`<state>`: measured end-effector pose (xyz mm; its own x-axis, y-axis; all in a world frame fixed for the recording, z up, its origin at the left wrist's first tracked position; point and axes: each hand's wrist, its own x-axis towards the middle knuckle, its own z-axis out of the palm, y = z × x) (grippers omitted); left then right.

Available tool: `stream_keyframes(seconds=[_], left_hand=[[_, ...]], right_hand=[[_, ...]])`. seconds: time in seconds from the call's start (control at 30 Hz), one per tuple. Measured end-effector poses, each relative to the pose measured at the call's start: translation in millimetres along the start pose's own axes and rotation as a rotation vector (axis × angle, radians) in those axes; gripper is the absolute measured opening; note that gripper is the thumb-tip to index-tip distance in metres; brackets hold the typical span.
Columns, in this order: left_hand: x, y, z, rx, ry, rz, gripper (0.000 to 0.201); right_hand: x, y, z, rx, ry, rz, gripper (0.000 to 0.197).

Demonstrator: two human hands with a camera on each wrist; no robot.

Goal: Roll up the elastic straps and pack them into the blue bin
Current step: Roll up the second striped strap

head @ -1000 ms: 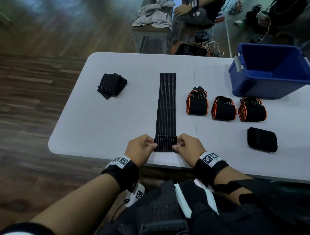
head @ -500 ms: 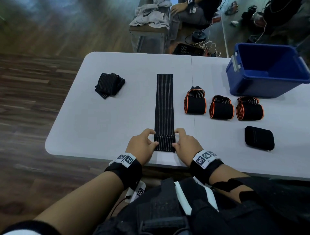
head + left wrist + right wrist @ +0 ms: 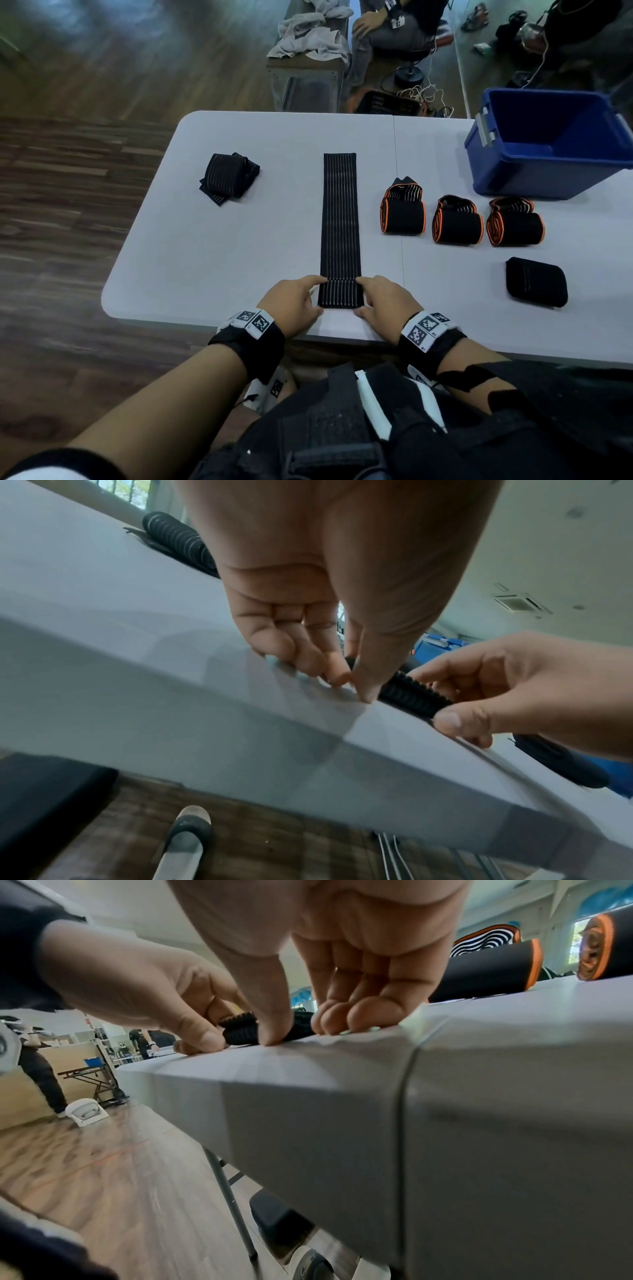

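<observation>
A black strap [image 3: 340, 219] is laid flat along the worktop [image 3: 239, 240], its near end rolled. That roll is pinched at either side by the left hand [image 3: 291, 305] and right hand [image 3: 388, 303]. The bin [image 3: 548, 144] is seen at the far right.

A large open hall used as a shared workroom, with a dark wood-plank floor [image 3: 68, 212]. Beyond the grey folding tabletop [image 3: 239, 240], a seated person [image 3: 387, 31] waits beside a towel-heaped bench [image 3: 308, 61]; further folding tables [image 3: 89, 1074] and standing people [image 3: 150, 1039] fill the background.
</observation>
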<state>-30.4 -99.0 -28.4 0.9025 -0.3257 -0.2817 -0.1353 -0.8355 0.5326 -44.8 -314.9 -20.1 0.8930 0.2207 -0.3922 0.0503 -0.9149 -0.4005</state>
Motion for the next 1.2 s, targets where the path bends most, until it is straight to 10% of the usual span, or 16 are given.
stream_keyframes(seconds=[0.37, 0.93, 1.2], left_hand=[[7.2, -6.4, 3.1, -0.364, 0.024, -0.189, 0.026], [10.9, -0.5, 12.3, -0.087, 0.119, -0.175, 0.023], [5.4, -7.2, 9.8, -0.015, 0.092, -0.028, 0.059]], right_hand=[[10.1, -0.5, -2.5, 0.228, 0.106, 0.108, 0.035], [17.0, -1.9, -5.2, 0.265, 0.164, 0.182, 0.031], [14.8, 1.5, -2.2, 0.139, 0.106, 0.018, 0.045]])
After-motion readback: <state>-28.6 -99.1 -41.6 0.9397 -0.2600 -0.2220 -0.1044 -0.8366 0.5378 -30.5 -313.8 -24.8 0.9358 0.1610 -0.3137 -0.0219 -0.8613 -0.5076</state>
